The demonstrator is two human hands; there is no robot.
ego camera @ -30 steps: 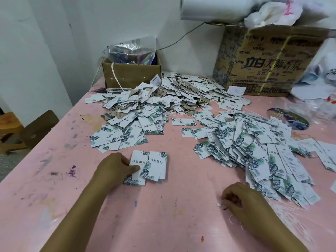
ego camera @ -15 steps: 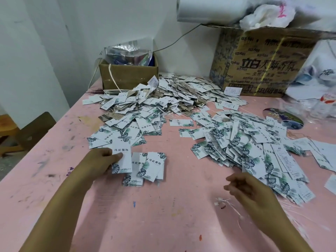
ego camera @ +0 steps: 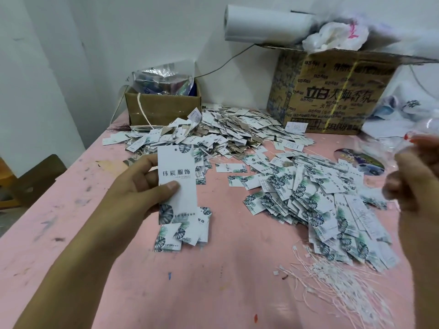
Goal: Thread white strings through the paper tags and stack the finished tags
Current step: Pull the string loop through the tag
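My left hand [ego camera: 133, 186] holds one white paper tag [ego camera: 175, 181] upright above the pink table [ego camera: 83, 245], thumb pressed on its printed front. Below it lies a small stack of tags [ego camera: 187, 231]. My right hand [ego camera: 413, 181] is raised at the right edge and blurred, with its fingers pinched together on what looks like a thin white string. A loose bundle of white strings [ego camera: 337, 281] lies at the near right. A broad heap of leaf-printed tags [ego camera: 308, 198] spreads to the right of centre.
A larger heap of tags with strings [ego camera: 225, 131] fills the back of the table. Behind it stand a small cardboard box [ego camera: 161, 110] and a big printed carton [ego camera: 332, 91] with a paper roll [ego camera: 261, 27] on top. A round disc [ego camera: 361, 160] lies far right.
My left hand has lifted one tag off the small stack and turned it upright. My right hand rose from the strings on the table up to the right.
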